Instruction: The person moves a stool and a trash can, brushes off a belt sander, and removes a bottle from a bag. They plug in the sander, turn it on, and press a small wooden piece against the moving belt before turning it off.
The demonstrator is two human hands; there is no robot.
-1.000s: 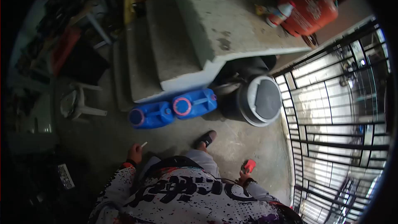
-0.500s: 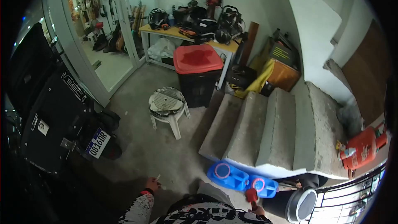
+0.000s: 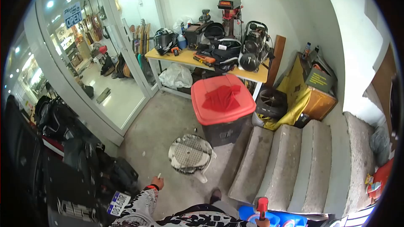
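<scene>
My left hand (image 3: 158, 182) is closed around a small white stick (image 3: 159, 175), held out at the lower middle, left of the round white stool (image 3: 190, 154). At the bottom edge my right hand (image 3: 263, 223) grips a red-headed tool (image 3: 262, 207), which stands upright above the blue containers (image 3: 273, 217). The hand itself is partly cut off by the frame. Beyond the stool, a red cloth (image 3: 221, 98) lies on the red lid of a black bin (image 3: 225, 133).
A yellow-topped table (image 3: 176, 56) carries a helmet, tools and bags at the back. Concrete steps (image 3: 280, 159) rise at the right. Glass doors (image 3: 122, 117) stand at the left, beside a motorcycle with a black box (image 3: 63, 189). A tyre (image 3: 271, 101) lies near the steps.
The view has moved forward toward the table and bin. My left hand is raised a little, still with the white stick; my right hand still holds the red tool.
</scene>
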